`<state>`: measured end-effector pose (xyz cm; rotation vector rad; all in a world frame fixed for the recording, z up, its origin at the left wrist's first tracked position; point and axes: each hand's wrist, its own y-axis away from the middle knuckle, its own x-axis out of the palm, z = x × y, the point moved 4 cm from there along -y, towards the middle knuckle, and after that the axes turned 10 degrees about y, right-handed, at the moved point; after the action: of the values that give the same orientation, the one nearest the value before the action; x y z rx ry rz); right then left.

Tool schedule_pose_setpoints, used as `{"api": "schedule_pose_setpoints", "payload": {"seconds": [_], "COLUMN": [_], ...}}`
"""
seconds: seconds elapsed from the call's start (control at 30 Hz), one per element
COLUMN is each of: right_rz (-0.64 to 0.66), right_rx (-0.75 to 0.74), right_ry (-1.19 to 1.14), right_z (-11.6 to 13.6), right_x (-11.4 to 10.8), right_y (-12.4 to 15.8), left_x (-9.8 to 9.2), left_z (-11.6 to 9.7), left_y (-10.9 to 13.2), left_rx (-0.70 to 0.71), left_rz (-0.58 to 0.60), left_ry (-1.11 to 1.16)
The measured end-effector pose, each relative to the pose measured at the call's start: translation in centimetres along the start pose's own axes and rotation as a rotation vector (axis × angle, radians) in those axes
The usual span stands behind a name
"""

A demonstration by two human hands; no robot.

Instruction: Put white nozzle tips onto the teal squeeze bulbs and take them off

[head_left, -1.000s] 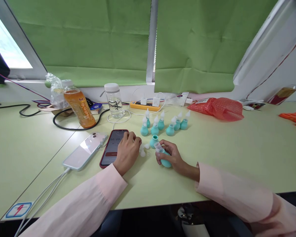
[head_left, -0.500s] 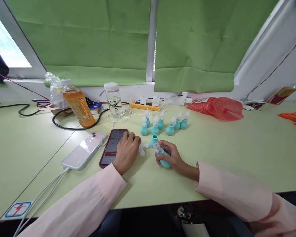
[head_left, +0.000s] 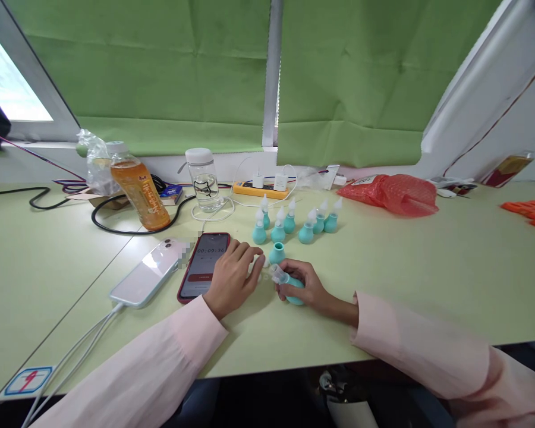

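Observation:
My right hand is closed around a teal squeeze bulb, tilted so that its clear plastic neck piece points up and left. Close by, my left hand has thumb and forefinger pinched together; whatever is between them is too small to make out. Small whitish parts lie on the table beneath and beside its fingertips, partly covered. Just behind my hands stands an open teal bulb without a tip. Farther back, several teal bulbs with white pointed tips stand upright in a loose group.
Left of my left hand lies a phone with a running timer, then a phone in a clear case on cables. An orange drink bottle, a water bottle, a power strip and a red bubble-wrap bag are behind.
My left hand has shifted slightly right, its thumb and forefinger now near the clear neck piece. My right hand has brought the bulb a little left, tilting the neck more toward the left hand.

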<state>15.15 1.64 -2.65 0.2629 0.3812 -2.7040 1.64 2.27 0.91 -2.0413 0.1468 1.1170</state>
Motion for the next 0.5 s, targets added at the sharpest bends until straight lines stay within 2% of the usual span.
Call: {"api": "schedule_pose_setpoints", "payload": {"seconds": [0.13, 0.33, 0.5], "right_rz": [-0.033, -0.111, -0.14], "right_rx": [-0.107, -0.337, -0.371], "right_ry": [0.216, 0.408, 0.457], "right_z": [0.2, 1.1, 1.1], "right_x": [0.2, 0.3, 0.3], "right_y": [0.1, 0.6, 0.7], "left_x": [-0.1, 0.9, 1.1], "left_z": [-1.3, -1.7, -1.7], "left_y": [0.3, 0.5, 0.6], "left_rx": [0.078, 0.084, 0.117], "left_rz": [0.112, 0.257, 0.198], "left_ry": [0.186, 0.082, 0.09]}}
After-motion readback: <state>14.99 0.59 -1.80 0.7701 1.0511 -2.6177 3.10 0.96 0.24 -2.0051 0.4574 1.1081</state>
